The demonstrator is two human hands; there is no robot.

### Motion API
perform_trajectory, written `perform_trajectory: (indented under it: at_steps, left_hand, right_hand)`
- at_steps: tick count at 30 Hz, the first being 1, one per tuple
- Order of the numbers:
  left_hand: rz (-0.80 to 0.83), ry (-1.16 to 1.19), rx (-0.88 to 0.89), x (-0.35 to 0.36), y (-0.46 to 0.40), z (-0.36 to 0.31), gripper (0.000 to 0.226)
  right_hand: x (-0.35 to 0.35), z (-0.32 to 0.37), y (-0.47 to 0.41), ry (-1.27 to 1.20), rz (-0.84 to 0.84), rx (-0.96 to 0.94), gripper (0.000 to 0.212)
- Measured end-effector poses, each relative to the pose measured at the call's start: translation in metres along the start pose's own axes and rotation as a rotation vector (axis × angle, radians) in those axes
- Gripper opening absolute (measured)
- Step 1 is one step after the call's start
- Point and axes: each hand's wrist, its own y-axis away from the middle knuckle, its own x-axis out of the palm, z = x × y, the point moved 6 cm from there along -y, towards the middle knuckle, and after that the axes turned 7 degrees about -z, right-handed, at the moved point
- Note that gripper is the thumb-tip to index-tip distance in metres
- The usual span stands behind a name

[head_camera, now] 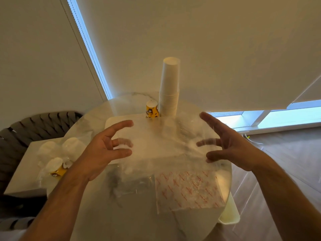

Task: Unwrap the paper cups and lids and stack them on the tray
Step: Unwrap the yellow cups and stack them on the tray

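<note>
Two bare forearms reach into view from the lower corners, each ending in one of the hands: the left hand (pixel 100 152) and the right hand (pixel 232 146). No sleeve, glove, watch or ring shows on either (the upper arms lie outside the frame); nails are short and plain

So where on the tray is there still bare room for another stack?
The tray shows bare surface at its left end, beside the small yellow cups. Its far right corner is crowded by the tall white cup stack. The clear plastic bag, stretched between both hands, hides the middle.
</note>
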Motion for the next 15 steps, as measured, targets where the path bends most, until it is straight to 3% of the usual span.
perform_trajectory:
  at_steps: [5, 8, 15]
  left_hand:
    - [0.047, 0.174, -0.052, 0.011, 0.005, 0.010, 0.080]
    - [0.114, 0.097, -0.085, 0.026, 0.009, 0.017, 0.075]
    - [0.218, -0.060, -0.104, 0.028, 0.012, 0.017, 0.102]
  right_hand:
    - [-0.005, -0.004, 0.010, -0.014, 0.007, 0.015, 0.114]
    - [-0.007, -0.006, 0.014, -0.032, -0.001, 0.034, 0.116]
    - [-0.013, -0.017, 0.024, 0.058, 0.037, 0.090, 0.125]
